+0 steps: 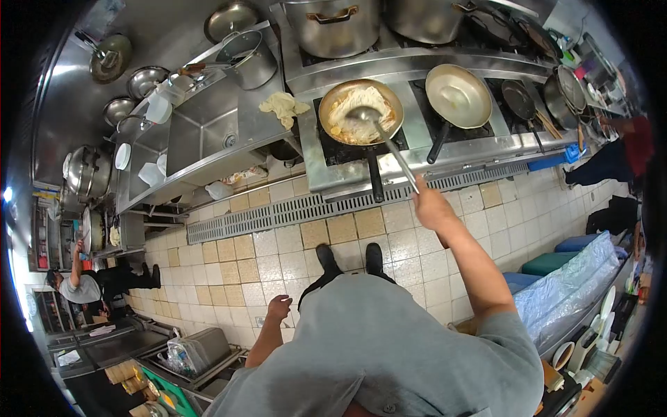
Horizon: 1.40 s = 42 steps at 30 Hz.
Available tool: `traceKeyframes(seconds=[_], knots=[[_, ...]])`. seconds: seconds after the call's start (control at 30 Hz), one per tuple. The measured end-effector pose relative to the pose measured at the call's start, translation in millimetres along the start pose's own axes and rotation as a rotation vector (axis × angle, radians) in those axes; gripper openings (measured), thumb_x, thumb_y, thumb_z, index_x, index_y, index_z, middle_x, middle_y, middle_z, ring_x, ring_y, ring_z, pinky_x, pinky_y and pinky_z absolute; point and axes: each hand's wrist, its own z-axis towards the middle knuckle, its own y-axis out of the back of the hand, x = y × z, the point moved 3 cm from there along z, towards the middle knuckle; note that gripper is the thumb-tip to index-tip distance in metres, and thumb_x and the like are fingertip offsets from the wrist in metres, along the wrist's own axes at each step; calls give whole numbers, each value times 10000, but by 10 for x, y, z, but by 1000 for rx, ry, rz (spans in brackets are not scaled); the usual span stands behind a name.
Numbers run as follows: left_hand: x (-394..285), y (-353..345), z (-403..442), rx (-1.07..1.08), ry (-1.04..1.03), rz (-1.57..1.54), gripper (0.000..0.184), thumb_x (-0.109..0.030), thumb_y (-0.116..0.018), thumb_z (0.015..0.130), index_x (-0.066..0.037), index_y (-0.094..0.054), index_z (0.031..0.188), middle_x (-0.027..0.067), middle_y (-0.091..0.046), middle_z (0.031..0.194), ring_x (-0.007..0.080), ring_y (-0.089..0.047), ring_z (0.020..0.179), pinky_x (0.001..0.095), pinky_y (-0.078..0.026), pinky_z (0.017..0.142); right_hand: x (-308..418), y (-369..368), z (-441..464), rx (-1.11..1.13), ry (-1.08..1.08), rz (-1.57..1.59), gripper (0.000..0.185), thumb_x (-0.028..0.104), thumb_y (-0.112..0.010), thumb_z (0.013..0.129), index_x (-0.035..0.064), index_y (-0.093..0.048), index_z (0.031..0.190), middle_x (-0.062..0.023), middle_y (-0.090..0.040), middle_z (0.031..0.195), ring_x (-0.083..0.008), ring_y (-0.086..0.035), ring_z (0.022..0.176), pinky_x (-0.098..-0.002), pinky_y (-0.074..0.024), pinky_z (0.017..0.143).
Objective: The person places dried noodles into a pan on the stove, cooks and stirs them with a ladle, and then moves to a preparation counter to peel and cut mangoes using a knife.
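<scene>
Holding a ladle (pixel 396 154) by the near end of its long handle, with the right hand (pixel 432 205) clamped around it in a closed grip. Sloping forward and to the left from that grip, long axis on a diagonal, with the bowl end down in the frying pan (pixel 324 115), among pale food (pixel 375 99). Set on the stove (pixel 417 128), ahead and to the left of the right hand, with a dark pan handle (pixel 375 179) pointing back toward the body. Just left of the ladle's shaft with that pan handle, apart from it at the near end and closer to it by the rim.

Probably turning, as a judgement, on that slant: pulling along it to draw the bowl toward the near right rim, pushing along it to send the bowl toward the far left. Much nearer to both handles with the right hand than with the left hand (pixel 279 306). Hanging low at the left side with the latter, well apart from the stove, loosely curled, with nothing visible in the grip. Cannot tell whether those fingertips meet. Flanked, at the frying pan, by a second pan (pixel 458 97) on the right, near but not touching, and by a crumpled cloth (pixel 281 108) on the metal table (pixel 254 121) to the left
</scene>
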Motion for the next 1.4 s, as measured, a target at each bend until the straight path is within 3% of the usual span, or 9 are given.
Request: traceKeyframes(seconds=[0.23, 0.33, 0.4, 0.47, 0.5, 0.57, 0.8, 0.97, 1.4], knots=[[-1453, -757, 36, 15, -604, 135, 365, -362, -621, 923, -21, -711, 1017, 108, -668, 785, 158, -636, 691, 313, -507, 621, -324, -71, 51, 42, 37, -100, 498, 183, -508, 973, -19, -386, 1412, -343, -645, 1019, -491, -622, 999, -527, -493, 889], [-3028, -1493, -150, 664, -452, -524, 479, -426, -516, 1022, -52, -542, 1321, 99, -640, 1064, 190, -615, 914, 356, -525, 804, -355, -293, 33, 20, 34, -141, 472, 181, -512, 971, -15, -416, 1389, -343, -643, 1027, -497, -608, 1029, -530, -478, 904], [-4126, -1712, -844, 775, -355, -792, 557, -502, -531, 995, -47, -503, 1314, 176, -605, 1113, 315, -625, 1015, 440, -535, 892, -297, -303, 135, -81, 194, -90, 390, 179, -516, 977, -18, -496, 1312, -266, -677, 874, -431, -676, 815, -503, -532, 734], [-4706, -1940, -820, 815, -364, -856, 440, -456, -562, 995, -49, -555, 1163, 131, -618, 953, 257, -643, 797, 404, -561, 689, 146, -54, -35, 201, -142, 359, 353, 181, -527, 985, -17, -542, 1277, -150, -633, 712, -284, -638, 575, -426, -505, 518], [-4713, -1975, -749, 819, -369, -861, 440, -456, -562, 995, -49, -555, 1163, 131, -618, 953, 257, -643, 797, 404, -561, 689, 113, -92, -101, 133, -108, 451, 335, 172, -546, 989, 4, -569, 1278, -51, -552, 648, -148, -523, 469, -331, -427, 409], [-4782, -2055, -575, 613, -337, -663, 335, -393, -575, 1001, -60, -552, 982, 57, -553, 744, 174, -539, 556, 350, -474, 476, 105, -42, -377, 76, -98, 517, 332, 148, -558, 982, 15, -564, 1286, -41, -551, 659, -136, -514, 476, -322, -428, 417], [-4832, -1729, -653, 393, -507, -526, 276, -308, -559, 1015, -50, -495, 939, 24, -475, 650, 134, -422, 473, 331, -389, 411, -15, 27, -748, -50, -77, 644, 436, 49, -614, 937, 74, -530, 1364, -8, -538, 717, -82, -484, 525, -275, -421, 436], [-4643, -1574, -582, 512, -473, -457, 250, -296, -531, 1028, -60, -496, 954, 15, -464, 668, 137, -419, 469, 316, -385, 411, 184, 142, -565, -72, 2, 352, 419, 86, -655, 893, 20, -575, 1299, -192, -697, 958, -261, -678, 882, -365, -523, 858], [-4770, -1416, -404, 485, -488, -374, 277, -316, -527, 1027, -40, -504, 1044, 5, -465, 704, 123, -429, 510, 320, -398, 422, 571, -3, 140, -73, 11, -77, 512, 107, -617, 873, 48, -515, 1372, -291, -677, 987, -463, -642, 985, -502, -517, 881]])
